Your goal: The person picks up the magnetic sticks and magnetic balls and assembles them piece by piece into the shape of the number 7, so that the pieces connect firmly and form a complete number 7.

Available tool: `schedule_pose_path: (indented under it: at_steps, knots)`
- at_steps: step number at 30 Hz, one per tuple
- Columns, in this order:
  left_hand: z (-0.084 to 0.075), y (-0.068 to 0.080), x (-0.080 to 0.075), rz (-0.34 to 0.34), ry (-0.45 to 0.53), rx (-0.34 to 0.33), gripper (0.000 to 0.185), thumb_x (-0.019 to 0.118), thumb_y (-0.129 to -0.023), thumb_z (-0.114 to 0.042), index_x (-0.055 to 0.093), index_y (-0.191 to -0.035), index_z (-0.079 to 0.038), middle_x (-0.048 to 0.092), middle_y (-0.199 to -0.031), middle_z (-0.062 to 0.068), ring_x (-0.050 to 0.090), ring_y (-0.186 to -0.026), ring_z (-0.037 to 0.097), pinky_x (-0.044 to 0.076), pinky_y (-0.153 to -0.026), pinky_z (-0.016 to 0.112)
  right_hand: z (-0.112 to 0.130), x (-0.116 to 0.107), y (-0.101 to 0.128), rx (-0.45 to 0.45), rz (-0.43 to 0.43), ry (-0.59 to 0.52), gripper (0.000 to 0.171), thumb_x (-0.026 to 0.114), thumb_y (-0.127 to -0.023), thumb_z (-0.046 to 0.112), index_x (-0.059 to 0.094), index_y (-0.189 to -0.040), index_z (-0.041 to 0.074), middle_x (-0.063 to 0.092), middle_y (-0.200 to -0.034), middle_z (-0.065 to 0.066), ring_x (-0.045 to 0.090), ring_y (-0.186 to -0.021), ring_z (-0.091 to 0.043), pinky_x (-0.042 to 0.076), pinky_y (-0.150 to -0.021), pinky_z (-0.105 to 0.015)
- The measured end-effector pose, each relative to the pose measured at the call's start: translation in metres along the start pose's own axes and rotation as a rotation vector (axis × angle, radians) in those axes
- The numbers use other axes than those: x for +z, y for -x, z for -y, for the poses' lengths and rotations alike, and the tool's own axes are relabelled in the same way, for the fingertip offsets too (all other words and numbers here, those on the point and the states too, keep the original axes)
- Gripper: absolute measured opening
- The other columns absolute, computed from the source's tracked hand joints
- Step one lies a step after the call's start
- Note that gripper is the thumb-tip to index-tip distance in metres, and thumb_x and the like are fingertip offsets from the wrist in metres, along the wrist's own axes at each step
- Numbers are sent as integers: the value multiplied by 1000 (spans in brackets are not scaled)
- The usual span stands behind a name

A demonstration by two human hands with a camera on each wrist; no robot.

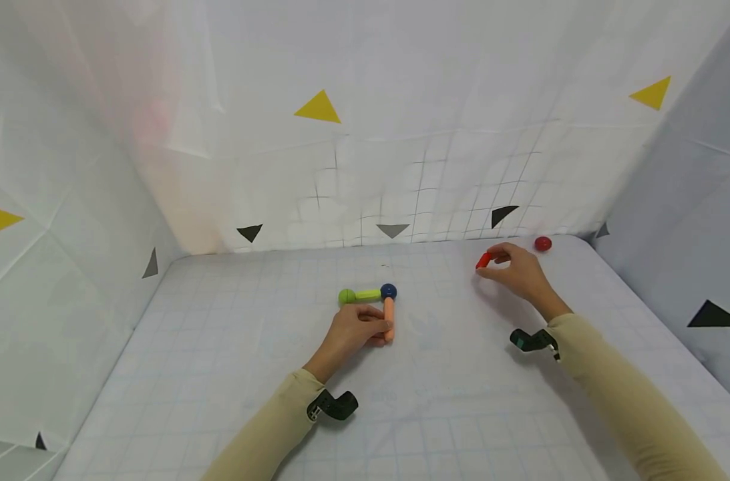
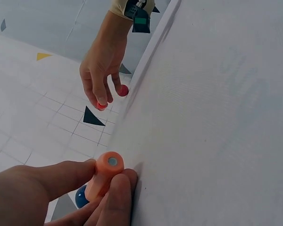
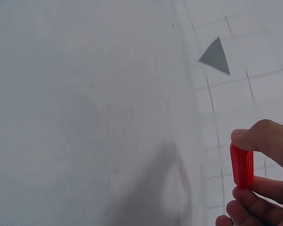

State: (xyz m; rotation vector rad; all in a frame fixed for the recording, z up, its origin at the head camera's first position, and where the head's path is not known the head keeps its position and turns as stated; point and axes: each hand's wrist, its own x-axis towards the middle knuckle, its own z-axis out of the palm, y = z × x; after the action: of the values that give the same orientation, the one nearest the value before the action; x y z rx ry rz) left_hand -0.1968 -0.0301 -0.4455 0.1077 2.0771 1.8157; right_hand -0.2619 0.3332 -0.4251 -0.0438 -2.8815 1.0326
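In the head view my left hand (image 1: 354,329) pinches an orange magnetic rod (image 1: 389,319) near the middle of the table. At the rod's far end sits a dark blue ball (image 1: 389,291). A yellow-green rod (image 1: 367,294) runs left from that ball to a green ball (image 1: 346,296). The left wrist view shows the orange rod's near end (image 2: 112,161), with a small metal disc in it. Over to the right, my right hand (image 1: 517,270) holds a short red rod (image 3: 242,165) between thumb and fingers, apart from the other pieces.
A red ball (image 1: 542,244) lies by the table's back right corner, just beyond the right hand. White sheeting (image 1: 401,180) with yellow, black and grey triangles rises behind the table (image 1: 220,361) and on both sides. Each wrist carries a dark camera (image 1: 334,405).
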Motion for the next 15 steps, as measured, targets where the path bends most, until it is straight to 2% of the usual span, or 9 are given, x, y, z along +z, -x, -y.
schedule_pose_path:
  at_steps: [11,15]
  knots:
    - [-1,0,0,-3,-10,1,29,76,-78,-14,66,-101,0,66,-85,11,67,-71,23,54,-64,32,29,11,18,-60,11,-41,61,75,-75,48,55,-120,12,56,-115,-14,49,-107,-33,47,-75,-44]
    - [-1,0,0,-5,-17,-6,29,76,-78,-15,66,-101,0,66,-85,10,67,-71,23,54,-64,32,36,17,25,-125,11,-60,60,76,-75,45,56,-119,11,57,-113,-12,51,-105,-32,48,-78,-44]
